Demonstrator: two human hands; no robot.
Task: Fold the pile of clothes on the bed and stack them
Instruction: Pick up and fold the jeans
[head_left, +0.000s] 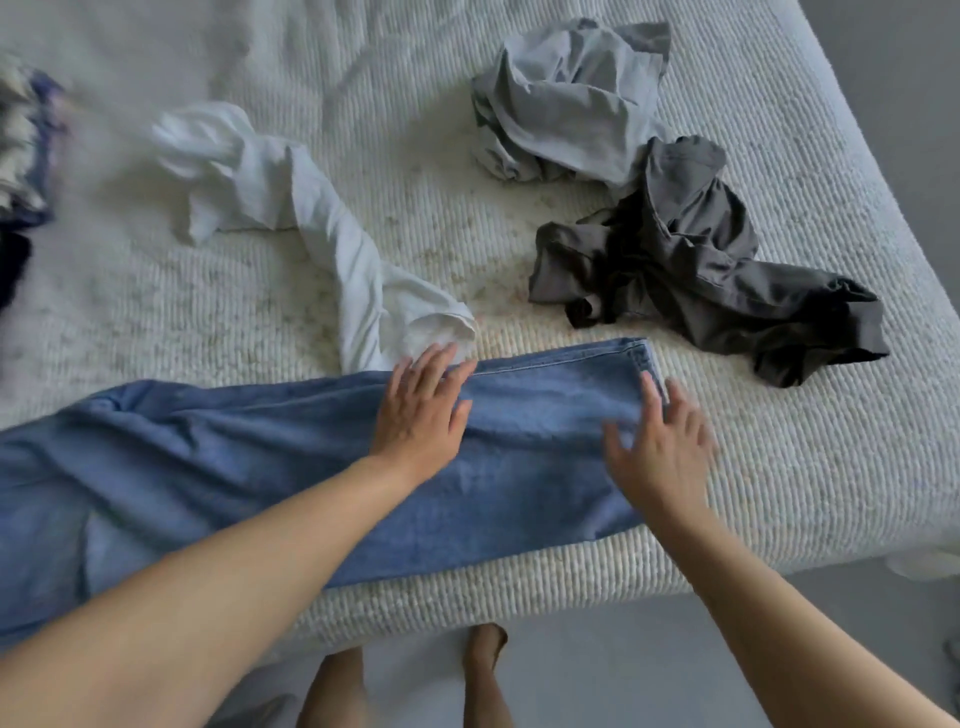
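Jeans (311, 457) lie flat along the near edge of the bed (779, 467), legs w/ hems at right, prob. so they fold easy. Left hand (421, 410) lies flat on them, fingers straight, holding nothing. Right hand (660, 447) is spread near the hem, blurry, no grip. White (332, 249), grey (566, 98) & dark (691, 260) clothes wait farther back, unfolded.

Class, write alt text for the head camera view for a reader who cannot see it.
Both open hands, left hand and right hand, press flat on blue jeans on a white bed. Beyond lie crumpled white, light grey and dark grey garments.
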